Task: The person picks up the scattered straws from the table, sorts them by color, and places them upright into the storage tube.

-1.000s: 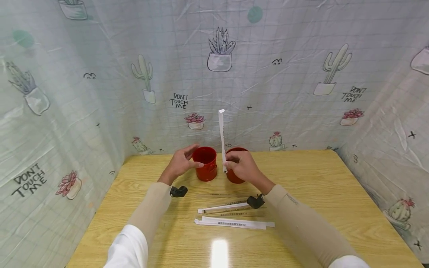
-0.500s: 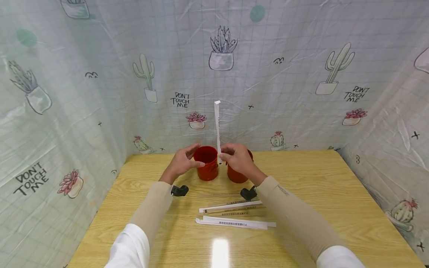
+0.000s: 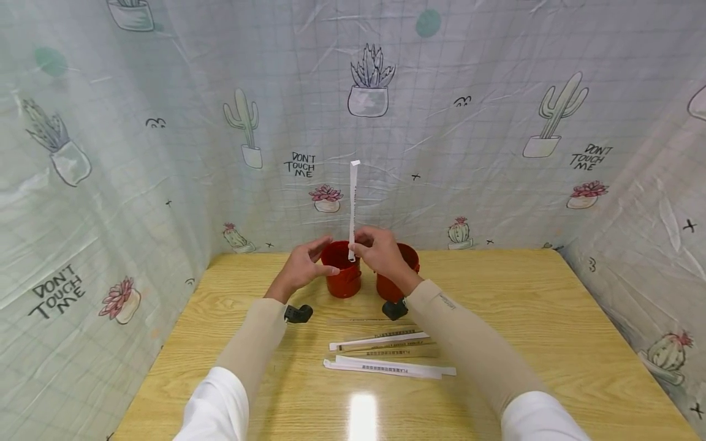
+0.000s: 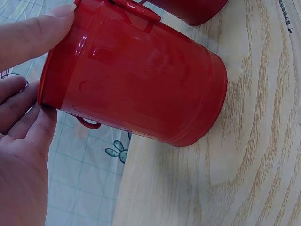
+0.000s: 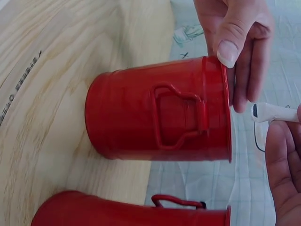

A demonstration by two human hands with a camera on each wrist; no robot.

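Observation:
My left hand [image 3: 299, 268] holds a small red metal bucket [image 3: 344, 285] by its rim, thumb at the near side and fingers round the far side. In the left wrist view the bucket's wall [image 4: 146, 80] fills the middle, standing upright on the wood. My right hand [image 3: 382, 252] pinches a straw in a white paper wrapper [image 3: 353, 199] near its lower end. The straw stands nearly upright over this bucket's mouth. From the right wrist, the straw's lower end [image 5: 264, 112] shows just above the rim. Close by on the right stands a second red bucket [image 3: 389, 288], partly behind my right hand.
Several wrapped straws lie crosswise on the wooden table [image 3: 496, 318] in front of the buckets, some in white paper [image 3: 386, 367], others in clear wrappers [image 3: 397, 353]. A printed cloth [image 3: 419, 135] hangs behind the table and along both sides.
My right hand has carried the straw left and slightly up, from in front of the right bucket to over the left bucket's mouth. My left hand has stayed at the rim.

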